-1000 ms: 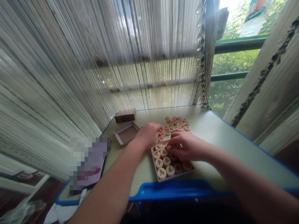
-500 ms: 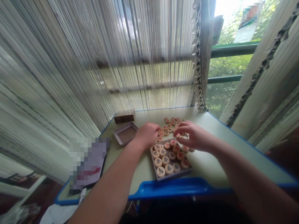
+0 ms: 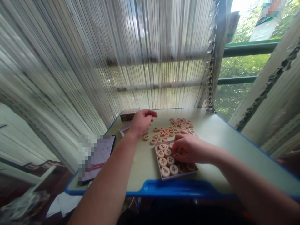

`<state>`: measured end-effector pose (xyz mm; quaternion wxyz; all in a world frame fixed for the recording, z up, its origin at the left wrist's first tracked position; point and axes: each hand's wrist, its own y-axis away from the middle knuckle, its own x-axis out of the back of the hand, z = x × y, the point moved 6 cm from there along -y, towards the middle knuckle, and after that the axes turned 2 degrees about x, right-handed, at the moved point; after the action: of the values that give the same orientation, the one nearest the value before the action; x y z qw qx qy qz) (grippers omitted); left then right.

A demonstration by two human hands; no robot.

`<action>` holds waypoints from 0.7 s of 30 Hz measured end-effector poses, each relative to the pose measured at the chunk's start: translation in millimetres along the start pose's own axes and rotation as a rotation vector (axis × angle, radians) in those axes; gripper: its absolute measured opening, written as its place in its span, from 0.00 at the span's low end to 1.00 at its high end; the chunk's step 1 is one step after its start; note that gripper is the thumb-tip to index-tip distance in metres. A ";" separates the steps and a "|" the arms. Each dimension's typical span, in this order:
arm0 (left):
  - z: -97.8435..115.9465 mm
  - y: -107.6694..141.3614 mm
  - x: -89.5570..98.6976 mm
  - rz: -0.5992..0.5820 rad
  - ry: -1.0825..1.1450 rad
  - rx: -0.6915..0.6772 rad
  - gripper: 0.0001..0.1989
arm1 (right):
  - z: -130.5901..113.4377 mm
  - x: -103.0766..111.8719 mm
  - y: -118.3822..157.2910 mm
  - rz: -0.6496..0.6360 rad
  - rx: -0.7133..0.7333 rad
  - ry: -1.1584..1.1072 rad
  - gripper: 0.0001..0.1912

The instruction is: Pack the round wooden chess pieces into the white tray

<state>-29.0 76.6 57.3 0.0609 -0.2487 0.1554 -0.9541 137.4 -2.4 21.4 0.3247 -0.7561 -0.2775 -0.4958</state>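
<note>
Round wooden Chinese chess pieces with black or red characters fill much of a shallow open box (image 3: 157,162) near the table's front edge. My right hand (image 3: 191,147) reaches over the right part of this box, its fingers curled down among the pieces. Whatever those fingers pinch is hidden. Behind the box lie several loose Chinese chess pieces (image 3: 172,133) spread on the table. Above the table to their left, my left hand (image 3: 142,122) has its fingers stretched to the right and nothing visible in them. It partly covers an empty box lid (image 3: 122,131).
A brown and cream box (image 3: 126,117) stands at the back left. A tablet-like device (image 3: 99,159), partly blurred out, lies on the left. The pale table (image 3: 225,137) has a blue edge with a moulded blue tray (image 3: 175,188) in front. String curtains hang behind.
My left hand has lifted up and back from the loose pieces, toward the lid. My right hand has moved from behind the box down into it. The view has shifted somewhat.
</note>
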 end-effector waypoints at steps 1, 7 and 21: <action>-1.5 -1.1 0.2 0.012 0.027 0.006 0.14 | 1.8 2.2 -0.4 0.006 -0.016 -0.025 0.06; -2.6 2.1 -0.6 0.069 -0.222 -0.066 0.13 | 51.4 21.8 -1.6 0.262 -0.328 -0.099 0.15; -20.6 67.0 52.1 -0.353 -1.063 0.220 0.15 | 52.2 28.5 7.0 0.304 -0.376 -0.044 0.13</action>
<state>-81.8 8.7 42.1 -0.0040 -0.7089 -0.0410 -0.7041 182.4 36.0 30.9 0.2431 -0.8469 -0.0702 -0.4677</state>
